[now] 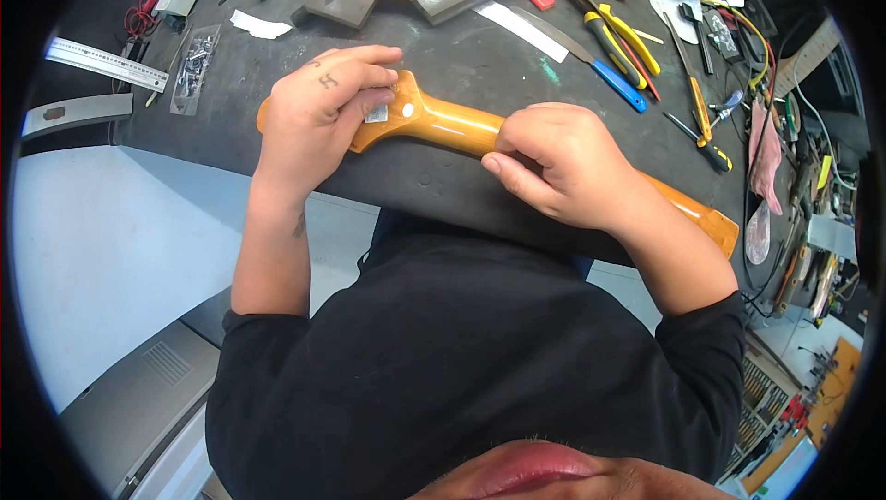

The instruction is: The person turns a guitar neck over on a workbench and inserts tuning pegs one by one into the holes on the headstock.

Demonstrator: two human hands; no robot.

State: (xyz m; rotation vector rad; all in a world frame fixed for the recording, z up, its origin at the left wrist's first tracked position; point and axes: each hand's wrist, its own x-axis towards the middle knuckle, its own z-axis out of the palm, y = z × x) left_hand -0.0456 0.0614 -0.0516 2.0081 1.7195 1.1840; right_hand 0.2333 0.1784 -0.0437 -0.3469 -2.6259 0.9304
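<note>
Glossy amber wooden guitar neck lies along the near edge of the flat dark-grey worktop. Left hand: fingers bent over the headstock, grip unclear. Right hand: fingers closed around the shaft. Support neck evenly; avoid twisting

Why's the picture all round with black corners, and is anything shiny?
In the head view, a wide lens seems to cause the curved black border; in that same view, a pale streak of glare runs along the glossy amber wooden neck, while the dark grey workbench looks duller; also there, I can't tell whether the neck's round white spot is glare.
</note>
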